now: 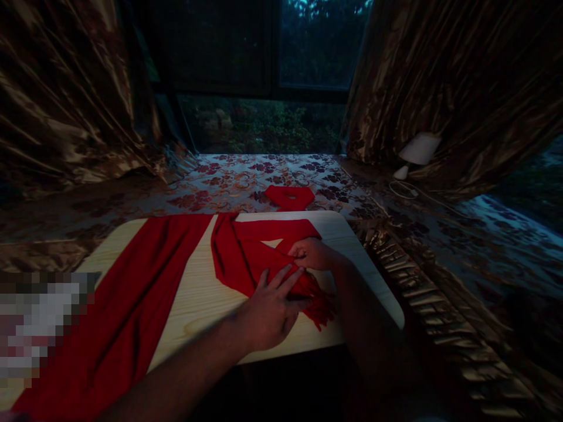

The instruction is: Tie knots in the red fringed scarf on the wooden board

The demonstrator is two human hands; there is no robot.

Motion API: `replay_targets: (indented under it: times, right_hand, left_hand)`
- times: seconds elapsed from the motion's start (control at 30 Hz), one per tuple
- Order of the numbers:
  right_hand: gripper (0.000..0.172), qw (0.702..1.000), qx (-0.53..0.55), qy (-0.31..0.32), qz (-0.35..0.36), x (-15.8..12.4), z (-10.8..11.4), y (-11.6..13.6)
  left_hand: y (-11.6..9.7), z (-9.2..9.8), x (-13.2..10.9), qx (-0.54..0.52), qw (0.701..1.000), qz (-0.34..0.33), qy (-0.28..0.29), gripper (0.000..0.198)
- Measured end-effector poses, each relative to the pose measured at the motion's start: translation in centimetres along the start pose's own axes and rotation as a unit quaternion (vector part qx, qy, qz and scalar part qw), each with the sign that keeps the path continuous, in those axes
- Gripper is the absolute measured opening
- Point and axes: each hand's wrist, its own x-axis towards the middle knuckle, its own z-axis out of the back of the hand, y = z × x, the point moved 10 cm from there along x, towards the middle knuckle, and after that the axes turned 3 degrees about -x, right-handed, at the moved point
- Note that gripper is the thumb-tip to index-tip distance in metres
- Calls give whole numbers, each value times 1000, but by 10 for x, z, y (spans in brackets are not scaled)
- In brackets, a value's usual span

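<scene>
A red scarf point(237, 252) with a fringed end point(323, 310) lies folded in a loop on a pale wooden tabletop point(197, 316). My left hand point(272, 310) rests on the scarf near the fringe, its fingers spread and flat. Just beyond it, my right hand point(313, 254) has its fingers curled together at the scarf's upper layer, pinching the cloth. A long, wide strip of red cloth point(145, 293) stretches down the left side of the tabletop and past its near edge. Whether that strip joins the folded scarf cannot be seen.
Behind the tabletop, a smaller folded red piece point(290, 196) lies on a floral-covered ledge point(220, 181) below a dark window. To the right stands a small white lamp point(420, 149) with its cord. Patterned curtains point(61, 105) hang at both sides. A pixelated patch covers the left edge.
</scene>
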Motion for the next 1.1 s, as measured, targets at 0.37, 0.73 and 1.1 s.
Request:
replay_targets:
  times: [0.37,0.73,1.1]
  right_hand:
    - [17,1000,26,11,8,-1,0,2]
    - [18,998,-52,-6,35,-1,-2,1]
    - [14,997,-47,-46,47,2,-2,-1]
  left_hand:
    - [7,10,-9,-17,998,-34,-51,40]
    - [1,11,13,51,997,-32,38,55]
    - [12,3,27,134,988,74,-7,38]
